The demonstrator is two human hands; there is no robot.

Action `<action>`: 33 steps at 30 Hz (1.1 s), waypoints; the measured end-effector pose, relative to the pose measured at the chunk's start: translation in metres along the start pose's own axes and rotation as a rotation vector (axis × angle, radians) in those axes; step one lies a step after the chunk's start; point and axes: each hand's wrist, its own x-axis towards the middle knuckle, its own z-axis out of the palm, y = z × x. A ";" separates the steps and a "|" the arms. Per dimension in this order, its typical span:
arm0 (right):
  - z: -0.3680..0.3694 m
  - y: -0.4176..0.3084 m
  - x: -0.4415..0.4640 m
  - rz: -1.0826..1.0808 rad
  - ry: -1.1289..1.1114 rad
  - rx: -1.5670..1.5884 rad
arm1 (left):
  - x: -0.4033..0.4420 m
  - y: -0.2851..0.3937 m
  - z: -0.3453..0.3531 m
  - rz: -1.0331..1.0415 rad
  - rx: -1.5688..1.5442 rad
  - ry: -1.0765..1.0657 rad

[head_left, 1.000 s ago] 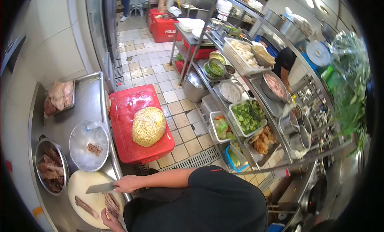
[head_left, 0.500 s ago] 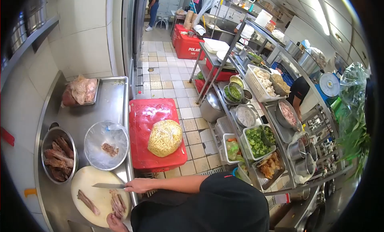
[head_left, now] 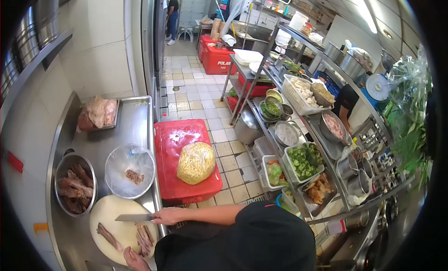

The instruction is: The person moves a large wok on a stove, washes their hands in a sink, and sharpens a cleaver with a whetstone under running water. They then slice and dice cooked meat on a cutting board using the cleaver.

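Observation:
My right hand (head_left: 169, 216) grips a knife (head_left: 134, 218), its broad blade level above a round, pale cutting board (head_left: 105, 210). On the board lie a strip of cooked-looking meat (head_left: 108, 235) and, nearer me, a cut bunch of meat pieces (head_left: 144, 240). My left hand (head_left: 134, 260) is at the board's near edge, fingers curled together between the lower ends of the meat; whether they pinch a bit of it is hidden. Beyond the board stand a metal bowl of meat strips (head_left: 74, 184) and a bag-lined bowl (head_left: 116, 163) with chopped meat bits (head_left: 134, 176).
A tray with a large meat piece (head_left: 98, 113) sits farther along the steel counter (head_left: 133, 126). A bag of noodles (head_left: 196, 163) rests on a red cooler (head_left: 168, 140) beside it. Shelving at right holds broccoli (head_left: 303, 161) and other food containers. People stand farther off.
The view has shifted slightly, so the counter sits lower and to the right. The knife has turned so more of its blade face shows. My left hand stays by the meat.

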 end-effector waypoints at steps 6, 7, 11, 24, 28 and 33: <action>-0.022 -0.036 -0.025 0.113 -0.027 -0.054 | -0.025 0.034 -0.002 0.016 0.087 0.034; -0.024 -0.039 -0.027 0.115 -0.032 -0.065 | -0.026 0.007 0.009 0.000 0.012 0.012; -0.030 -0.055 -0.023 0.104 0.020 -0.176 | -0.042 0.021 0.019 0.109 -0.087 0.200; 0.034 -0.014 0.069 -0.082 0.294 -0.415 | -0.068 -0.001 -0.022 -0.017 0.133 0.142; 0.035 -0.017 0.060 -0.117 0.397 -0.428 | -0.070 0.020 -0.028 0.027 0.088 0.121; 0.018 0.004 0.000 -0.214 0.584 -0.214 | -0.057 0.059 -0.039 0.147 0.125 0.025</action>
